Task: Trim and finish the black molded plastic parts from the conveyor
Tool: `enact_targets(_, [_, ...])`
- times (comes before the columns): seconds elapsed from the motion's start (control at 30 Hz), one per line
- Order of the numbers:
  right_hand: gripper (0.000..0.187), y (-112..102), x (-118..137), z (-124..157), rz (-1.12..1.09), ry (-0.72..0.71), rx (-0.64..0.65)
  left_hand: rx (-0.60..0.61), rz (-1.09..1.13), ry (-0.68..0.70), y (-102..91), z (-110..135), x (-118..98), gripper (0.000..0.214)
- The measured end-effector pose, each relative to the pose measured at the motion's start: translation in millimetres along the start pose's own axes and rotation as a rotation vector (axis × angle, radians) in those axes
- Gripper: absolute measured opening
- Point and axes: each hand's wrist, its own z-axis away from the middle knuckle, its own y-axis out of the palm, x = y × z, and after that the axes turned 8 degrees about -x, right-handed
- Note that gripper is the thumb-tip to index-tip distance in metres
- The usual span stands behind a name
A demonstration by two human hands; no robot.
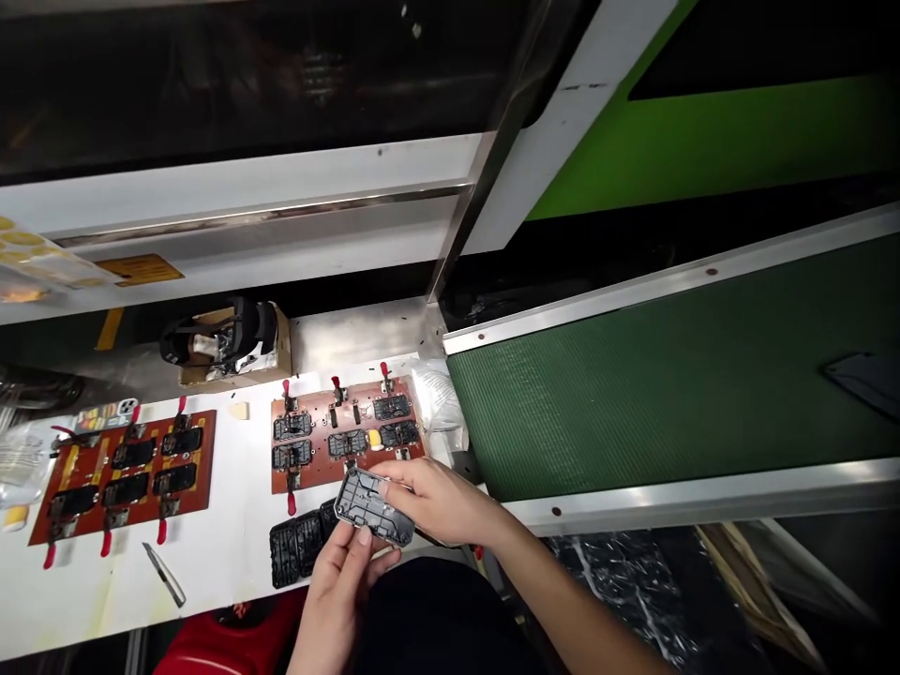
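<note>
Black moulded casing (372, 506), ribbed and grey-rimmed, held above the near edge of the bench, clamped between both hands: left hand (338, 600) supporting it from below, right hand (442, 502) pinching its right end. Also present: stack of black casings (299, 542), just beside the left hand; copper-brown fixture plate (348, 433), with red-handled toggle clamps and seated black casings, directly ahead; second fixture plate (123, 473), farther left; utility knife (165, 575) on the white bench (217, 572); green conveyor belt (633, 394), to the right.
</note>
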Motion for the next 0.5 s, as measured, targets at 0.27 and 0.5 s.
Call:
enact_targets(0.27, [0.034,15,-20,-47,0.047,0.048,-0.066,0.204,-0.847,0.378,-21.7,-75,-33,0.039])
enact_targets(0.5, [0.024,43,-78,-104,0.019,0.284,0.185,0.376,-1.303,0.679,-40.5,-166,-62,0.057])
